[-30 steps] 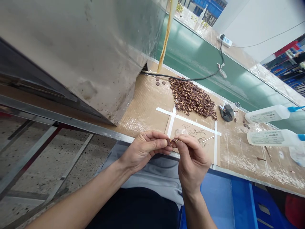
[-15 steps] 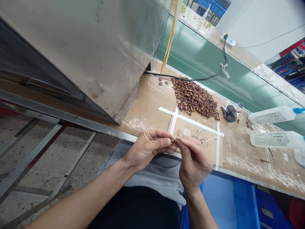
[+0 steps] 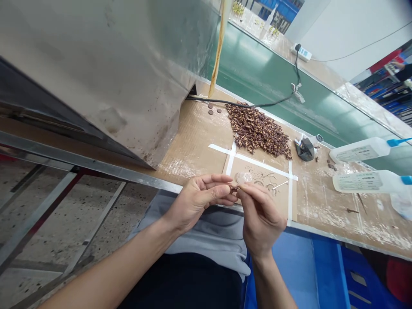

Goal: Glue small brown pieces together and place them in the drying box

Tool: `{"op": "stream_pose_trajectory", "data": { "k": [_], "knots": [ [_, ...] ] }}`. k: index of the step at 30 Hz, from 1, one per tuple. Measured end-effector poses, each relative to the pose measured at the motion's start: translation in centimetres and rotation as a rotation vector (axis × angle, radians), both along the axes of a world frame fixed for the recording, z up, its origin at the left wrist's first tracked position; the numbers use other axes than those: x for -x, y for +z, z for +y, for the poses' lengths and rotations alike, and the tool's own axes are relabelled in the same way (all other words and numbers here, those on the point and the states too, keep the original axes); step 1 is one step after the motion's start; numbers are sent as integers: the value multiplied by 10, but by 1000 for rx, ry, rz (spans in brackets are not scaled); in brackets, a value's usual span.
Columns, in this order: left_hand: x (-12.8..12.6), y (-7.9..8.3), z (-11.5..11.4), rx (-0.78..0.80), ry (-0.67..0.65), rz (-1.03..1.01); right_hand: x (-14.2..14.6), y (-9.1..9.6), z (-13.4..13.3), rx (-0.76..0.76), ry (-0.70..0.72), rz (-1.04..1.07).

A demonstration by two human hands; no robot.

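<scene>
Between my fingertips is a small brown-and-gold piece [image 3: 234, 189], too small to name. My left hand [image 3: 201, 197] pinches it from the left, thumb against fingers. From the other side my right hand [image 3: 262, 210] pinches it too, fingertips close to the left ones. Just beyond the hands, on a cardboard sheet marked off by white tape [image 3: 264, 164], lie a small clear plastic dish [image 3: 243, 177], a thin white stick [image 3: 280, 185] and several tiny loose bits. Behind the tape is a heap of similar brown-and-gold pieces [image 3: 259, 131].
A big metal housing [image 3: 112, 77] covers the left side of the bench. A black cable [image 3: 238, 103] runs behind the heap. On the right are two plastic bottles [image 3: 360, 149] and a dark wrapped object [image 3: 305, 149]. A blue crate [image 3: 298, 266] sits below the bench edge.
The view has shifted slightly, so the bench items appear a little further left. Both hands keep their pinch on the small piece, with slight finger movement.
</scene>
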State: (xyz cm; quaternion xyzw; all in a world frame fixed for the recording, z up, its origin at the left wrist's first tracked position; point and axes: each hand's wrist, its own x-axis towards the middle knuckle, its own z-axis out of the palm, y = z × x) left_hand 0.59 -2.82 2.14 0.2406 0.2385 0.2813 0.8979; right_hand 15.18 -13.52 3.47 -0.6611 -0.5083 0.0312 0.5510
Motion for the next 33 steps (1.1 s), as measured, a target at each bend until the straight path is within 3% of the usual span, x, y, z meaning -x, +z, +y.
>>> {"op": "stream_pose_trajectory", "data": {
  "k": [5,8,11,14,16,22,33],
  "knots": [
    [5,5,2,-53,-33,45,-23,2,-20,-10,-167,56],
    [8,2,5,-52,-40,77,-74,-1,-47,12,-338,-109],
    [9,-1,7,-72,-63,128,-142,-8,-85,114,-535,-406],
    [9,-2,8,-86,-86,188,-195,-22,-117,194,-607,-560],
    [8,-1,8,-99,-95,220,-213,-34,-128,213,-605,-568],
    [7,2,8,-127,-85,331,-219,-55,-131,196,-606,-551],
    [3,1,12,-130,-10,441,-222,-54,-126,203,-589,-432]
  ]
}}
